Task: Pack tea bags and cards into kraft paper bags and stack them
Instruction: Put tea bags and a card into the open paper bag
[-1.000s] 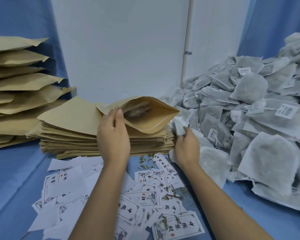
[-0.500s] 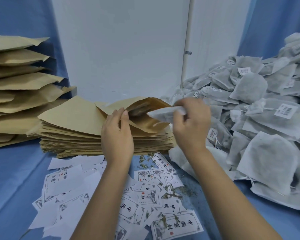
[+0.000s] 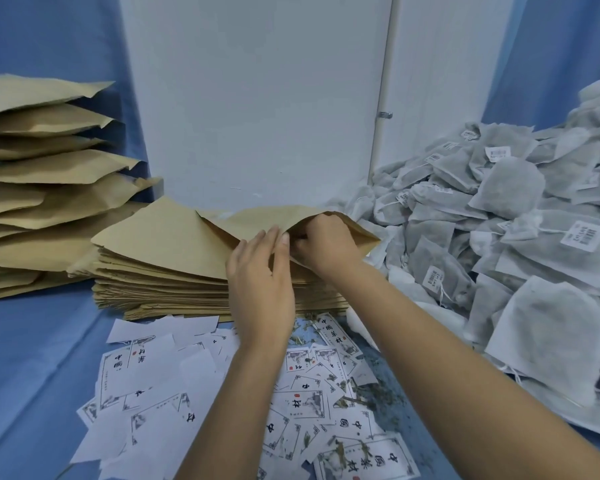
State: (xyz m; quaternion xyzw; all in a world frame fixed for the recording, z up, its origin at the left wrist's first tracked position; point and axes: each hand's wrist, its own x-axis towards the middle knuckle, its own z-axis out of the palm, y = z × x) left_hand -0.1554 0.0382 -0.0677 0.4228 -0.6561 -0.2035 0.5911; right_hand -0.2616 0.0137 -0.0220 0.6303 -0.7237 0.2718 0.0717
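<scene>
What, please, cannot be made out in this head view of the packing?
Head view: whatever the right hand holds, its fingertips hidden inside the open kraft bag.
Head view: the filled-bag stack, cut off by the left edge.
Head view: print on the tea bag labels, too small.

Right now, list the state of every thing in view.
Top kraft bag: mouth open, on the spare stack.
Left hand: fingers straight, against the bag's mouth.
Right hand: curled, reaching into the bag; contents hidden.
Spare bag stack: flat, piled.
Filled bags: stacked left.
Tea bags: heaped right.
Cards: scattered.
</scene>
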